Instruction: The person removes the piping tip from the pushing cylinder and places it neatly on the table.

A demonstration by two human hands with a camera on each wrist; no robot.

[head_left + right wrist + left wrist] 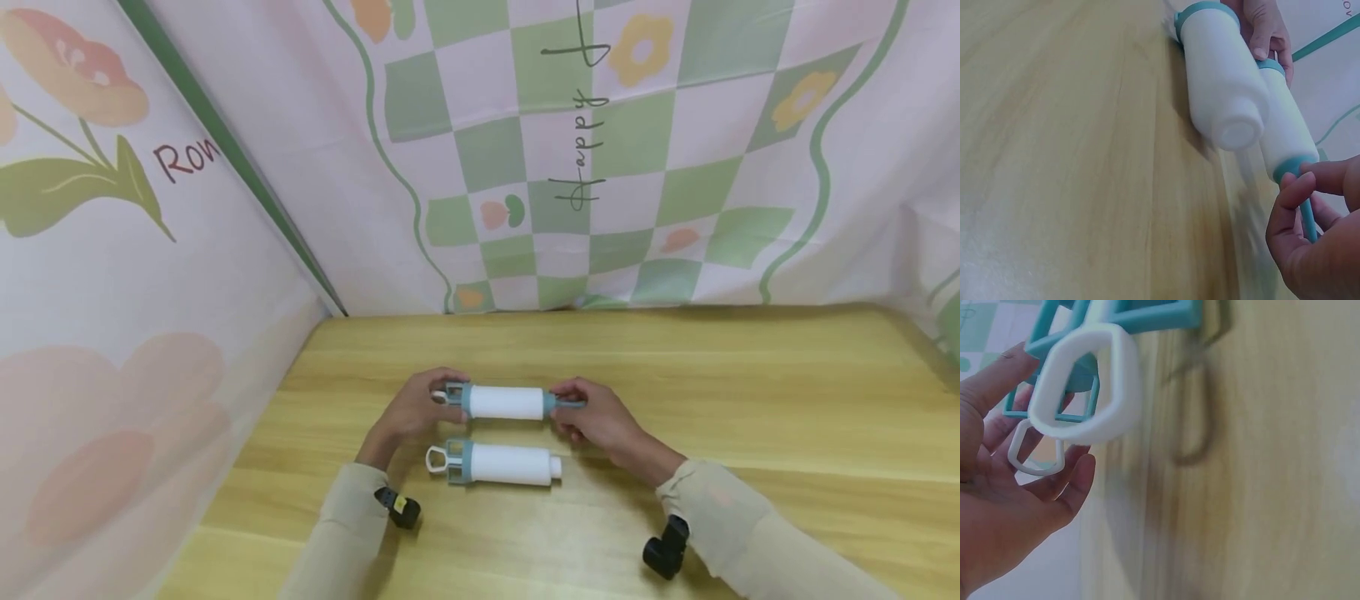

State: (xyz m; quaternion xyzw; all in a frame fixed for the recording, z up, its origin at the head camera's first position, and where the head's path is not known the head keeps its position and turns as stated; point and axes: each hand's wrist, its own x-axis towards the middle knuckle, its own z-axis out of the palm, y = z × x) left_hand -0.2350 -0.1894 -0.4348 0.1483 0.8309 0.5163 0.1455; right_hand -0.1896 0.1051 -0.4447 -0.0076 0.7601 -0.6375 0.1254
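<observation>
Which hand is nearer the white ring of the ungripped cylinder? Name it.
Left. The left hand is just beyond the ring, gripping the other cylinder; the right hand is farther away, pinching that cylinder's blue tip.

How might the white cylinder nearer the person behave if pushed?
The white cylinder might start rolling, being round, though its angular teal end frame could check that. It looks stiff, keeping a straight shape; its smooth surface may feel slippery.

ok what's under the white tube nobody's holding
Wood-grain tabletop shows around the loose tube; the patch directly beneath it is covered, so I can't tell what is there.
</observation>
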